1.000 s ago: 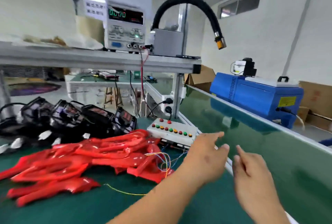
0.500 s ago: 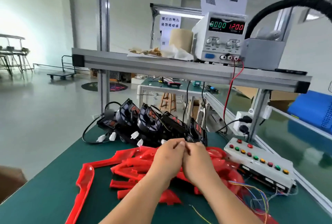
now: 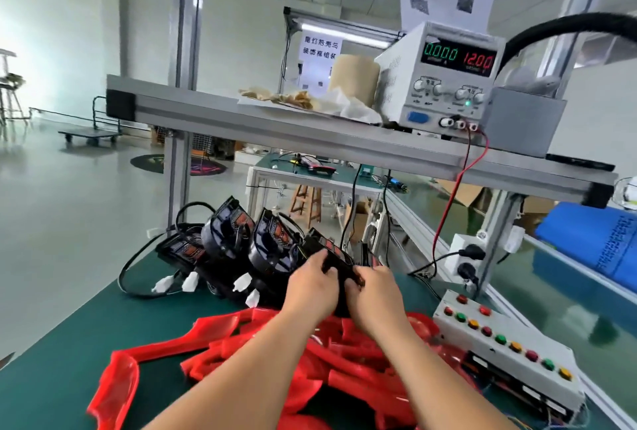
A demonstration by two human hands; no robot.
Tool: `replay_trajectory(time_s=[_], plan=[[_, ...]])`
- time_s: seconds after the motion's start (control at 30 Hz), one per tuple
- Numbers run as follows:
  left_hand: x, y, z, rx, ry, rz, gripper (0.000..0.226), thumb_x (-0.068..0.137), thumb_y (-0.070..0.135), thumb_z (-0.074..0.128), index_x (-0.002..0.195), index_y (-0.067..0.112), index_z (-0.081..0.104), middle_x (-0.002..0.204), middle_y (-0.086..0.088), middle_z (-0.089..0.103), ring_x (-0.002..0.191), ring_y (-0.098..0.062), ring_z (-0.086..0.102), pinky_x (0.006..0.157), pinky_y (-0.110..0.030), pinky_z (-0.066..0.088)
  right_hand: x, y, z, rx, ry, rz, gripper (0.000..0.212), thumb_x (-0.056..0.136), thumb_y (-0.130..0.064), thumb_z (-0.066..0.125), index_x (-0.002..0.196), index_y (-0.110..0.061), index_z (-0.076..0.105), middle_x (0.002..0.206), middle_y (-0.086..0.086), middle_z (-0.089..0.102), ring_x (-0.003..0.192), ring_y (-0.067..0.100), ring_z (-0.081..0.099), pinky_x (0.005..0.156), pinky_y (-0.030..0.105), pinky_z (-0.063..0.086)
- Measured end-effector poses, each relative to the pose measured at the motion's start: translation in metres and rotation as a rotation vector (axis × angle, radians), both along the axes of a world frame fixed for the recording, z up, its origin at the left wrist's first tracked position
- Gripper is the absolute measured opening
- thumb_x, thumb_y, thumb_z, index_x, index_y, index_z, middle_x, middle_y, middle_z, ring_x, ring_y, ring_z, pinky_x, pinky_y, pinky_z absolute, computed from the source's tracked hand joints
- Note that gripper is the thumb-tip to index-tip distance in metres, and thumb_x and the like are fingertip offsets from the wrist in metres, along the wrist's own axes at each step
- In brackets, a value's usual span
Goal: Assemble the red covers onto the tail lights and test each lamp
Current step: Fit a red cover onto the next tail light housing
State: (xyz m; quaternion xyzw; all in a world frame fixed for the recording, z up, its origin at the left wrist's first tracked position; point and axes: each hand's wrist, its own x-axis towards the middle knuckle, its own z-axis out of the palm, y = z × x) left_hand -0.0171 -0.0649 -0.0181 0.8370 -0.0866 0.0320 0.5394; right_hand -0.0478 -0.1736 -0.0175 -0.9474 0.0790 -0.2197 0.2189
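Where the two hands meet beyond the far edge of the red heap, a black tail light [image 3: 339, 266] is held at the right-hand end of a row of like lamps [image 3: 241, 247] standing on edge. The left hand [image 3: 312, 286] curls its fingers round the lamp's left flank. The right hand [image 3: 375, 291] pinches its near right corner. Both grips are therefore clamped on the one housing, which lies between them. Its long axis appears to run obliquely, from upper left and away, down toward the right hand; the fingers partly hide the exact tilt. The housing is dark, hard, glossy moulded plastic with reddish inserts on its face.

The governing relation, as judged, is this: the red covers [image 3: 241, 347] lie nearer the person than the grip, directly beneath both forearms. The lamp need only be drawn back and down to reach them, and neither hand is clearly the nearer. The covers are thin, translucent red mouldings, long and curved, tangled in a loose heap.

White connectors [image 3: 241, 283] hang from the row on black cables. To the right sits a pale button box [image 3: 499, 343] with coloured buttons. On the shelf above stands a power supply [image 3: 448, 78] with lit digits. The worktop [image 3: 69, 343] is a green mat.
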Motion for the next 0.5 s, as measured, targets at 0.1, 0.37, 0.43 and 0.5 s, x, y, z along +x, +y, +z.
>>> replay_trajectory(time_s=[0.1,0.37,0.43,0.5], plan=[[0.023,0.003,0.01,0.112,-0.027,0.076,0.053,0.097,0.023,0.044,0.149,0.023,0.031,0.132,-0.012,0.058,0.112,-0.028,0.058,0.09,-0.029,0.047,0.019,-0.007,0.003,-0.037,-0.019,-0.024,0.033,0.097,-0.023,0.052,0.122,-0.004,0.06,0.123,0.016,0.052,0.119,0.031,0.048,0.097,0.029,0.034],[0.043,-0.006,0.015,0.089,0.132,0.185,0.041,0.096,0.032,0.049,0.126,0.005,0.045,0.121,-0.019,0.06,0.111,-0.035,0.059,0.088,-0.034,0.05,0.042,-0.007,-0.009,-0.275,-0.006,0.038,0.017,0.092,-0.019,0.053,0.103,-0.009,0.063,0.099,0.01,0.061,0.107,0.031,0.051,0.083,0.035,0.035],[0.044,-0.007,0.017,0.028,0.17,0.191,0.04,0.095,0.031,0.05,0.125,0.005,0.047,0.117,-0.017,0.062,0.104,-0.033,0.062,0.08,-0.032,0.051,0.043,-0.006,-0.012,-0.27,-0.049,0.057,0.018,0.089,-0.015,0.053,0.103,-0.012,0.063,0.085,0.004,0.054,0.103,0.031,0.051,0.079,0.035,0.033],[0.043,-0.008,0.02,0.006,0.191,0.189,0.04,0.094,0.028,0.051,0.125,0.004,0.045,0.116,-0.017,0.061,0.101,-0.032,0.061,0.075,-0.031,0.048,0.046,-0.007,-0.013,-0.264,-0.066,0.055,0.019,0.088,-0.013,0.052,0.103,-0.013,0.064,0.089,0.007,0.053,0.103,0.03,0.051,0.077,0.033,0.03]])
